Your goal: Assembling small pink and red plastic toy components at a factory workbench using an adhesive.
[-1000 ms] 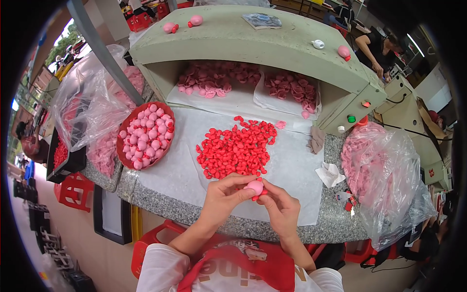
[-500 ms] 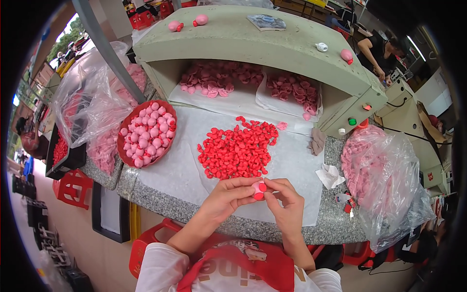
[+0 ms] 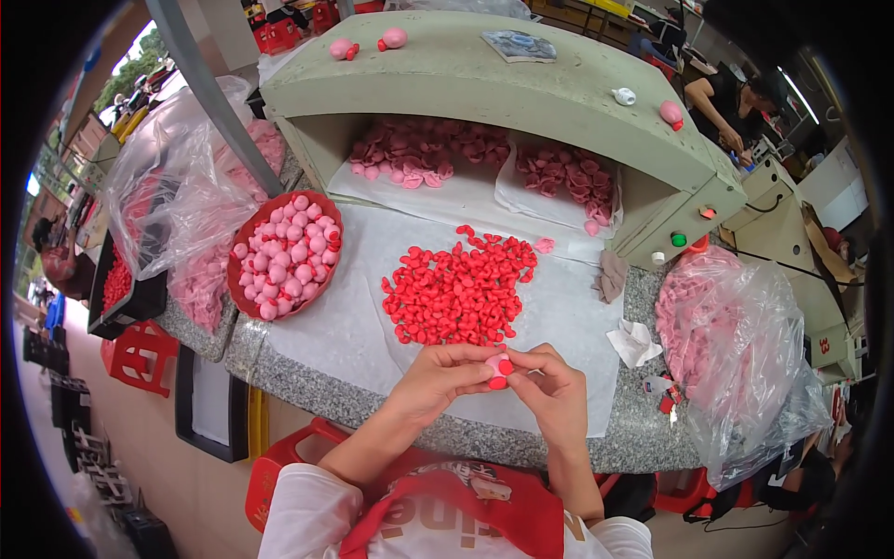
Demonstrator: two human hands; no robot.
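Between both hands, above the near part of a white sheet [image 3: 568,373], is a small pink ball with red rounded pieces [image 3: 496,369] on it. My left hand [image 3: 438,380] pinches its left side with thumb and fingers. On the other side my right hand [image 3: 556,391] is closed, its thumb and fingertips at the red pieces. Just beyond the fingers spreads a pile of loose small red pieces [image 3: 456,289]. A red basket [image 3: 233,291] to the left is heaped with similar pink balls with red parts [image 3: 289,252].
Behind the sheet stands a pale green metal box [image 3: 419,88], open in front, with pink pieces [image 3: 424,149] inside. Clear plastic bags of pink pieces [image 3: 722,317] flank it. A crumpled white paper [image 3: 633,343] lies on the granite top. A person [image 3: 722,107] works at the far right.
The head view has shifted slightly. The ball has turned a little in my fingers, and both hands keep their grip on it.
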